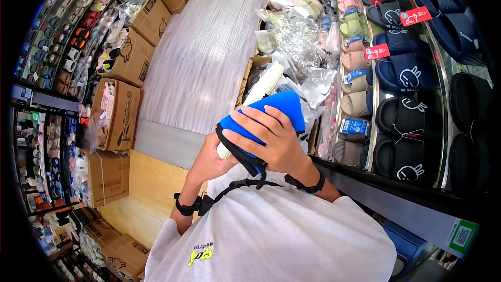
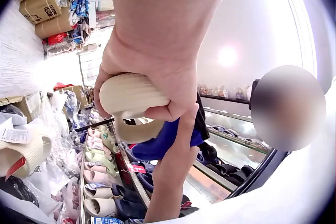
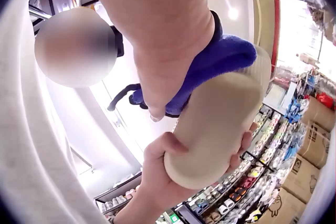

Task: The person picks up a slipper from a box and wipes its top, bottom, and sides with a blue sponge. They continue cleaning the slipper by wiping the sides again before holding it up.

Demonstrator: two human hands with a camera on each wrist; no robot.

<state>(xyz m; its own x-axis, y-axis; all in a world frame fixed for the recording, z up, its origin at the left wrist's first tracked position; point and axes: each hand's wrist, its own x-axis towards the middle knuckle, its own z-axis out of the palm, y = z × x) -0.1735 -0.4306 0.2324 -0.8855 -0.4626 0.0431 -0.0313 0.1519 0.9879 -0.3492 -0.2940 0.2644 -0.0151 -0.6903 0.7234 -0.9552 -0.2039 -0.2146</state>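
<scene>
A cream ribbed slipper (image 1: 265, 83) is held in front of the chest, its sole (image 3: 210, 129) showing in the right wrist view. The left hand (image 1: 213, 157) grips one end, thumb on the sole and fingers round the far edge. Over the slipper lies a blue cloth (image 1: 289, 109) with black edging and a cord. My right hand (image 1: 276, 143) holds the cloth against the slipper, fingers spread and bent over it. From the left wrist, the slipper (image 2: 131, 95) sits in the left hand (image 2: 152, 77), with the blue cloth (image 2: 152, 148) beyond.
Racks of slippers (image 1: 409, 78) rise at the right, and more shelves (image 1: 68, 36) line the left. Cardboard boxes (image 1: 125, 62) stand along the left side of the floor (image 1: 188, 52). Plastic-wrapped slippers (image 1: 297, 26) fill open boxes beyond the hands.
</scene>
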